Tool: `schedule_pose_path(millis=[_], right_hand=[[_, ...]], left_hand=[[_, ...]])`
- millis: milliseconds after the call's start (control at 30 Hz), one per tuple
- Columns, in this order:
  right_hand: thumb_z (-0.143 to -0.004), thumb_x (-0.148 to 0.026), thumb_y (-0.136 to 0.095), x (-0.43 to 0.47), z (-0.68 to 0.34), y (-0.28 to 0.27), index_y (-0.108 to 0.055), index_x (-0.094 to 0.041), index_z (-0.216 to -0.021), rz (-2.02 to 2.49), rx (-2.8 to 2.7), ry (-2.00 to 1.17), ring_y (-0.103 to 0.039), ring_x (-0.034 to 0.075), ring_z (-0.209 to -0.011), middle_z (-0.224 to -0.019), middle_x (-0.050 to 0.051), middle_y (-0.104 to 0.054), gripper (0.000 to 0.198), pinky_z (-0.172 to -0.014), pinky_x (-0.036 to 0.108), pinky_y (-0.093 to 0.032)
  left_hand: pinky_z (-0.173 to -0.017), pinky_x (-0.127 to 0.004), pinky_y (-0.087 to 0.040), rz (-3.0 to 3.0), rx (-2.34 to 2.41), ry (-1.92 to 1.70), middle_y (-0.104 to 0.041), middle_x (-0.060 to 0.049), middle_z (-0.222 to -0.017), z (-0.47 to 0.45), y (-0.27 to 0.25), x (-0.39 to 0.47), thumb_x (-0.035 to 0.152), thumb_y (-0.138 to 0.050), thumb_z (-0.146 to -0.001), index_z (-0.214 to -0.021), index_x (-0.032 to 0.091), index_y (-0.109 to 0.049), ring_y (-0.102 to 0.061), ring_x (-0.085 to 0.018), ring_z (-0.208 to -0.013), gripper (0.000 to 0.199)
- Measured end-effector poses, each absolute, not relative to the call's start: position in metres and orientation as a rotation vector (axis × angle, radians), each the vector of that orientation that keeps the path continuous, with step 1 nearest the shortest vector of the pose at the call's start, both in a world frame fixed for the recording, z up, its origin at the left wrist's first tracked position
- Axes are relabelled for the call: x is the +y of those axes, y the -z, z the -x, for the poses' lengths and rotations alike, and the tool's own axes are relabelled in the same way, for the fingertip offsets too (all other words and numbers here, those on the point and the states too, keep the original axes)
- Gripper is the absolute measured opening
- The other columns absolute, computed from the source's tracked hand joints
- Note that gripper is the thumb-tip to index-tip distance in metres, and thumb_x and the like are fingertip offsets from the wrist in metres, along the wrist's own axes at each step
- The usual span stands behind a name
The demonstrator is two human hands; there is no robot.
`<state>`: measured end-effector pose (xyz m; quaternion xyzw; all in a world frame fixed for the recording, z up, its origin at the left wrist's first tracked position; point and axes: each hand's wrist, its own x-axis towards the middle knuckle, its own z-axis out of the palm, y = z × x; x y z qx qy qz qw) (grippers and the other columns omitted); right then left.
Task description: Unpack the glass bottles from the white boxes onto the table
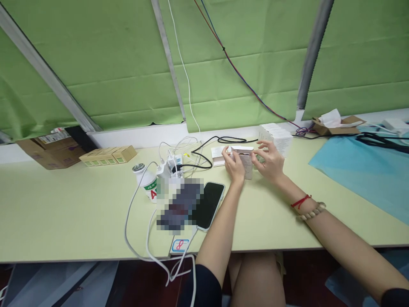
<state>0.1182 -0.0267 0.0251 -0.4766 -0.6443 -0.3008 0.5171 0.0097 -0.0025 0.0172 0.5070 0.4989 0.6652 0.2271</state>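
A small white box with printed text stands on the table, its top flap up. My left hand is closed around its left side, fingers at the top. At the upper right edge of the box, my right hand has thumb and index finger bent together against it; the other fingers are raised. Behind my left hand lies another white carton, partly hidden. A stack of white boxes stands just behind my right hand.
Left of my forearm lie a black-screened phone and a pixelated area. A white bottle, a power strip with chargers and loose cables sit nearby. Small brown boxes are further left. A blue sheet covers the right side.
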Motion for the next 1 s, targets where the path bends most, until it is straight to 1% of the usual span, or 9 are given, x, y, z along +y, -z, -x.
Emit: schedule_pose_path(millis=[133,267,367,433,500,600,767,1000], right_hand=[[-0.084,-0.031,-0.051,-0.0263,-0.1208,-0.0244,-0.069,-0.022,-0.071,1.18,-1.576,0.797,-0.061,0.016,-0.084,-0.103,0.006,-0.064,0.023,-0.059,0.025,-0.044],[-0.084,-0.03,-0.051,-0.0257,-0.1211,-0.0246,-0.07,-0.023,-0.074,1.189,-1.587,0.804,-0.06,0.016,-0.086,-0.104,0.007,-0.064,0.022,-0.061,0.026,-0.044],[-0.084,-0.028,-0.051,-0.0252,-0.1204,-0.0245,-0.07,-0.023,-0.076,1.171,-1.595,0.808,-0.06,0.017,-0.087,-0.105,0.007,-0.063,0.021,-0.062,0.026,-0.044],[-0.084,-0.028,-0.051,-0.0245,-0.1202,-0.0239,-0.071,-0.023,-0.077,1.164,-1.588,0.821,-0.06,0.017,-0.087,-0.106,0.007,-0.063,0.021,-0.063,0.027,-0.044],[-0.084,-0.028,-0.051,-0.0235,-0.1203,-0.0228,-0.071,-0.023,-0.077,1.175,-1.579,0.826,-0.059,0.017,-0.088,-0.106,0.007,-0.063,0.021,-0.065,0.028,-0.044],[-0.084,-0.028,-0.051,-0.0219,-0.1203,-0.0207,-0.07,-0.023,-0.077,1.191,-1.575,0.818,-0.059,0.018,-0.09,-0.109,0.007,-0.062,0.021,-0.069,0.031,-0.044],[-0.084,-0.028,-0.051,-0.0218,-0.1181,-0.0186,-0.07,-0.022,-0.075,1.17,-1.553,0.781,-0.059,0.019,-0.089,-0.11,0.007,-0.062,0.022,-0.07,0.033,-0.046],[-0.085,-0.029,-0.05,-0.0219,-0.1159,-0.0175,-0.071,-0.023,-0.079,1.183,-1.548,0.679,-0.059,0.019,-0.091,-0.113,0.007,-0.06,0.023,-0.076,0.035,-0.048]], left_hand=[[-0.076,-0.027,-0.041,-1.408,1.421,-1.824,-0.06,-0.004,-0.09,-0.0093,-0.0169,-0.0025,0.034,-0.039,-0.09,-0.122,0.022,-0.045,-0.059,-0.018,-0.083,0.035],[-0.076,-0.028,-0.042,-1.445,1.4,-1.814,-0.061,-0.005,-0.088,-0.0098,-0.0156,-0.0034,0.036,-0.037,-0.091,-0.12,0.02,-0.047,-0.06,-0.019,-0.082,0.035],[-0.081,-0.029,-0.042,-1.502,1.337,-1.84,-0.062,-0.009,-0.1,-0.0101,-0.0146,-0.0038,0.035,-0.038,-0.09,-0.119,0.019,-0.047,-0.06,-0.02,-0.091,0.034],[-0.085,-0.029,-0.041,-1.541,1.298,-1.866,-0.06,-0.012,-0.112,-0.0101,-0.0139,-0.0037,0.034,-0.039,-0.089,-0.118,0.018,-0.046,-0.059,-0.02,-0.1,0.034],[-0.087,-0.029,-0.041,-1.566,1.28,-1.868,-0.059,-0.013,-0.118,-0.01,-0.0136,-0.0036,0.032,-0.04,-0.088,-0.118,0.018,-0.046,-0.057,-0.021,-0.105,0.033],[-0.086,-0.03,-0.042,-1.571,1.29,-1.832,-0.06,-0.012,-0.116,-0.0098,-0.0136,-0.0036,0.03,-0.04,-0.087,-0.117,0.019,-0.046,-0.058,-0.021,-0.105,0.033],[-0.085,-0.029,-0.042,-1.58,1.289,-1.821,-0.062,-0.01,-0.112,-0.0094,-0.0135,-0.0039,0.029,-0.041,-0.087,-0.116,0.02,-0.046,-0.059,-0.021,-0.101,0.031],[-0.085,-0.029,-0.043,-1.554,1.279,-1.813,-0.061,-0.011,-0.114,-0.0098,-0.0131,-0.0036,0.031,-0.041,-0.086,-0.116,0.019,-0.045,-0.059,-0.021,-0.101,0.032]])
